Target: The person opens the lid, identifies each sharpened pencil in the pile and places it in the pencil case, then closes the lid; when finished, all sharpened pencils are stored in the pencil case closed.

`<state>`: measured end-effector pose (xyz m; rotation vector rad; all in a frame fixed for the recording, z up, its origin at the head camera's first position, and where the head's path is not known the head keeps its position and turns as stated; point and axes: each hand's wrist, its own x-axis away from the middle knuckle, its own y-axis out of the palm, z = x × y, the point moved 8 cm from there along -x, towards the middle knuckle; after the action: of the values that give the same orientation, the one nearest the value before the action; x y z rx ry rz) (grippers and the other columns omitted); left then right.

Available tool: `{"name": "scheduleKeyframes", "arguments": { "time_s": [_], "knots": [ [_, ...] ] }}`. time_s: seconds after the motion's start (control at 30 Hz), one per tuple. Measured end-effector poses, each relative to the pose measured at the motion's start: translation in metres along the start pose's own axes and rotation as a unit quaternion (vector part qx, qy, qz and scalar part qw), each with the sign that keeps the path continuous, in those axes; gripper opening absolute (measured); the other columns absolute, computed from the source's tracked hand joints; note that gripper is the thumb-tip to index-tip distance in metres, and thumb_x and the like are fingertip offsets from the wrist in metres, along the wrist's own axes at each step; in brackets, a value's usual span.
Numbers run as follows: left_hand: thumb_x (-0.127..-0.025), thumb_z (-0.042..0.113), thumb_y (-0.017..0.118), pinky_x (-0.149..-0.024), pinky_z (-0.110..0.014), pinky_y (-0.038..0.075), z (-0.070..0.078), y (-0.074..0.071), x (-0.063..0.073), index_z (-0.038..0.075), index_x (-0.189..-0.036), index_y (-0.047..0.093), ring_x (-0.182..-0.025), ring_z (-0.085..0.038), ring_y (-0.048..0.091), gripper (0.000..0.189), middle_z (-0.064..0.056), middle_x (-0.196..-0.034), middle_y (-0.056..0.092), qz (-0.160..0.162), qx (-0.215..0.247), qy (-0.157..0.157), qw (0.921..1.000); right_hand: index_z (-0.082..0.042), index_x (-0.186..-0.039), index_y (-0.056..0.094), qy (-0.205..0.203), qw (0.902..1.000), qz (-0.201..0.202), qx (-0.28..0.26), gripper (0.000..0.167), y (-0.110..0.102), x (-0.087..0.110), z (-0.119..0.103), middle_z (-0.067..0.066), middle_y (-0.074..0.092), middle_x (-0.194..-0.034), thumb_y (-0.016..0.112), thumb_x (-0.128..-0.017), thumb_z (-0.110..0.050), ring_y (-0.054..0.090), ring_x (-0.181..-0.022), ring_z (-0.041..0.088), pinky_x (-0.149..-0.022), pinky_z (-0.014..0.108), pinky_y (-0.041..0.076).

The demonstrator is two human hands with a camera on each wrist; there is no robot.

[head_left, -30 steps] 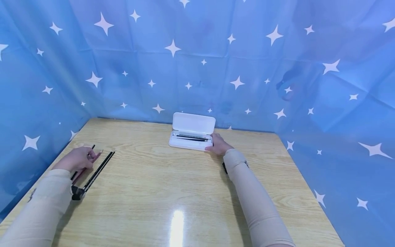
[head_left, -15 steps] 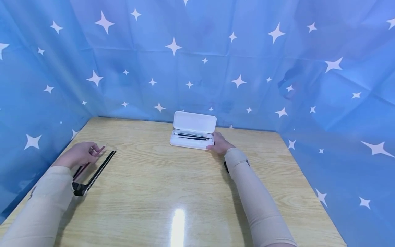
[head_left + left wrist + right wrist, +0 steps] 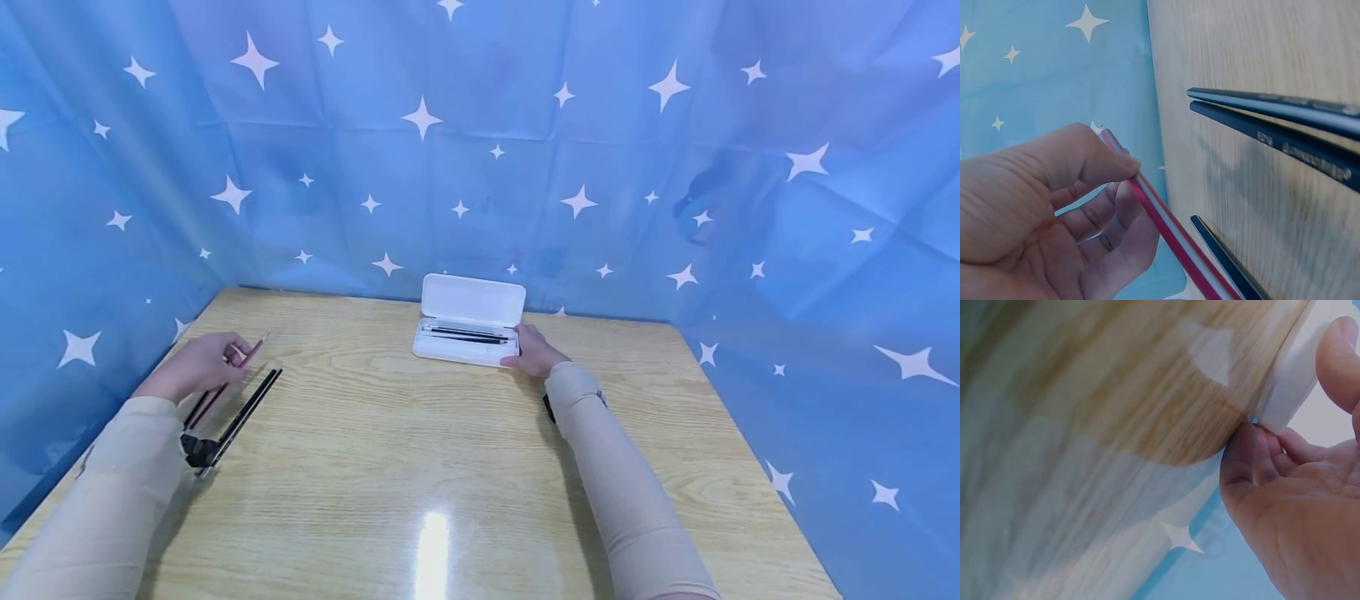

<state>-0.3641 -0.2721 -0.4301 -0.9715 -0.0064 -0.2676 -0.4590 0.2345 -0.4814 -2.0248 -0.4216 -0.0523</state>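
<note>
My left hand (image 3: 198, 365) pinches a red pencil (image 3: 1179, 240) between thumb and fingers, its tip raised toward the far side. Two black pencils (image 3: 246, 412) lie side by side on the table to the right of that hand. Another black pencil (image 3: 1219, 250) lies under the left hand, close to the red one. At the back of the table stands a white pencil case (image 3: 472, 298), lid up, with several dark pencils (image 3: 468, 335) inside. My right hand (image 3: 534, 350) grips the case's right end, thumb at the front and the other fingers partly hidden behind.
The wood-grain table (image 3: 360, 450) reaches back to a blue curtain (image 3: 480, 167) with white stars, which also hangs along both sides. A bright light reflection shows near the table's front middle. A black wrist device (image 3: 201, 450) partly covers the near ends of the two black pencils.
My left hand has shifted a little away from me and to the right, sliding or lifting the red pencil with it. The right hand and the case have stayed in place.
</note>
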Motion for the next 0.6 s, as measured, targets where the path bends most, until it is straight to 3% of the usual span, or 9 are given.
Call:
{"name": "scheduleKeyframes", "arguments": {
  "time_s": [0.3, 0.6],
  "knots": [
    [-0.085, 0.000, 0.065, -0.063, -0.036, 0.050, 0.004, -0.002, -0.007, -0.012, -0.122, 0.053, -0.080, -0.027, 0.057, 0.041, -0.021, -0.102, 0.060, 0.019, 0.016, 0.002, 0.9997, 0.006, -0.154, 0.025, -0.005, 1.0000, 0.001, 0.008, 0.076, 0.000, -0.001, 0.000, 0.026, 0.034, -0.150, 0.065, -0.101, -0.031, 0.037, -0.140, 0.038, -0.117, 0.049, 0.031],
    [-0.086, -0.001, 0.064, -0.062, -0.033, 0.050, 0.017, -0.015, -0.010, -0.011, -0.122, 0.055, -0.090, -0.032, 0.061, 0.038, -0.021, -0.102, 0.061, 0.093, 0.017, 0.033, 0.9950, 0.005, -0.155, 0.022, 0.001, 1.0000, 0.000, 0.004, 0.077, -0.001, 0.002, -0.002, 0.026, 0.032, -0.153, 0.064, -0.102, -0.032, 0.034, -0.143, 0.039, -0.118, 0.050, 0.030]
  ]
}}
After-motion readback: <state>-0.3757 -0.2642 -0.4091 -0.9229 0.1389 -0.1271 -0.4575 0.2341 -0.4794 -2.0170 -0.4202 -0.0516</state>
